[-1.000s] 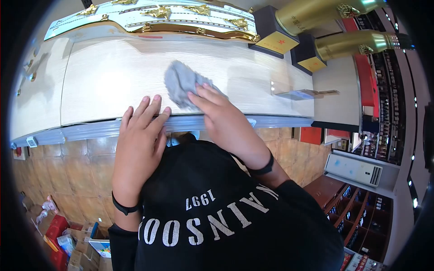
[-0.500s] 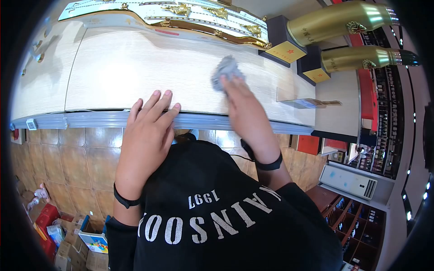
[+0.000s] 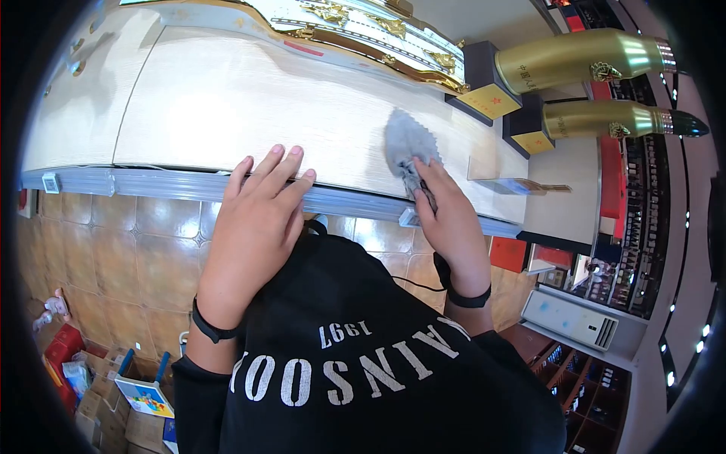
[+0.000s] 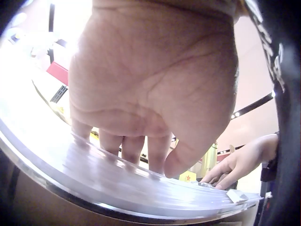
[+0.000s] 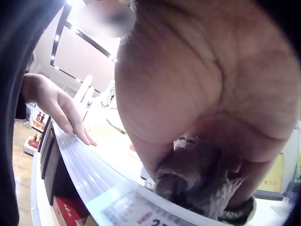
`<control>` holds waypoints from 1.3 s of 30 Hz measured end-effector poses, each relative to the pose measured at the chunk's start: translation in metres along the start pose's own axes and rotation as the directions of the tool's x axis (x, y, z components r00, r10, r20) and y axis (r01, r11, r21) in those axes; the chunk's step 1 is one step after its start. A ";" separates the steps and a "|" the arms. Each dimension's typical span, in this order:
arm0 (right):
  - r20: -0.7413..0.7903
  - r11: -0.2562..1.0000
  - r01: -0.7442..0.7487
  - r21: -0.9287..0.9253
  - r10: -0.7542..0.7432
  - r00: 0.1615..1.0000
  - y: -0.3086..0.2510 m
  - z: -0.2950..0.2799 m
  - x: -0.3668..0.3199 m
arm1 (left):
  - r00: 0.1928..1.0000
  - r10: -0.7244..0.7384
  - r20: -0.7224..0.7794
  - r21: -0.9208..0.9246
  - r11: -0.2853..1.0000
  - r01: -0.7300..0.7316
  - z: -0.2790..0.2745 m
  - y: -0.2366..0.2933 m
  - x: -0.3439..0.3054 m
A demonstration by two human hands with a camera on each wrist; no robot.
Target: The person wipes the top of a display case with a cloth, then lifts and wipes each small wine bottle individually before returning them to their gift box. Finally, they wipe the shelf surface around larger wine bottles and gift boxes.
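A grey cloth [image 3: 408, 144] lies partly spread on the pale counter top [image 3: 227, 98], near its front edge. My right hand [image 3: 452, 219] pinches the cloth's bunched end between thumb and fingers; in the right wrist view the crumpled cloth [image 5: 202, 183] fills the space under the palm. My left hand [image 3: 261, 219] rests with straight, slightly spread fingers on the front edge of the counter, left of the cloth. Its palm [image 4: 155, 70] faces the clear edge strip [image 4: 122, 183] in the left wrist view, holding nothing.
Along the back stands a gold-trimmed display [image 3: 363, 45] with small golden planes. At the back right are two brass shell models [image 3: 582, 60] on dark boxes. A clear sign holder [image 3: 495, 178] stands right of the cloth. Boxes [image 3: 98, 408] sit on the floor, lower left.
The right hand has moved right along the counter with the cloth and is now nearer the front edge. The left hand stays on the edge; the head view has shifted.
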State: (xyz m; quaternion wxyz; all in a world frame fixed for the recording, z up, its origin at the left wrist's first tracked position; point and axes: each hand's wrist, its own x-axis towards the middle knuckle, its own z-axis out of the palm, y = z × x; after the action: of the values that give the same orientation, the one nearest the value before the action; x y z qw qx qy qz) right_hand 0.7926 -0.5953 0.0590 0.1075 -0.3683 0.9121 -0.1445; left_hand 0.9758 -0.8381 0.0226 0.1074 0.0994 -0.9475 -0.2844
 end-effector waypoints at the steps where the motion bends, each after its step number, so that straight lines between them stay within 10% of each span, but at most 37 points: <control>1: 0.004 1.000 0.000 -0.004 0.000 1.000 0.003 0.001 0.002 | 1.000 0.001 -0.004 -0.001 1.000 -0.001 0.001 -0.001 0.000; 17: 0.330 0.930 0.168 -0.328 -0.053 0.942 0.004 0.014 0.099 | 0.996 0.049 -0.070 -0.023 0.998 -0.050 0.008 -0.013 -0.006; 27: 0.458 0.804 0.543 -0.242 -0.399 0.795 -0.041 0.030 0.058 | 0.994 0.063 -0.092 -0.079 0.994 -0.071 0.009 -0.017 -0.008; 39: 0.529 0.764 0.539 -0.355 -0.311 0.789 -0.025 0.011 0.084 | 0.987 0.068 -0.144 -0.035 0.997 -0.074 0.011 -0.013 -0.009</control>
State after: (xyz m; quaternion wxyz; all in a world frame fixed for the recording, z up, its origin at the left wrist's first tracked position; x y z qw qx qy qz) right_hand 0.7531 -0.6735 0.0501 0.1773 -0.6082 0.7577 0.1566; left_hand 0.9829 -0.8408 0.0046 0.1867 0.0834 -0.9344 -0.2916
